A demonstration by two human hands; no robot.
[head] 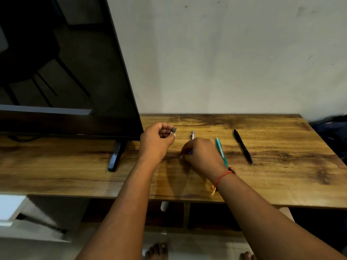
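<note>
The right grip grasps the white pen, hiding its middle. The left grip, beside the television corner, pinches a grey piece.

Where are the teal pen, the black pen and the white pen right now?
teal pen (222, 152), head view, middle of its barrel.
black pen (243, 146), head view, middle of its barrel.
white pen (192, 135), head view, far end showing past the right hand (201, 156).

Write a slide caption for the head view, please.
Left hand pinches a small grey piece; right hand holds a white pen.
</note>
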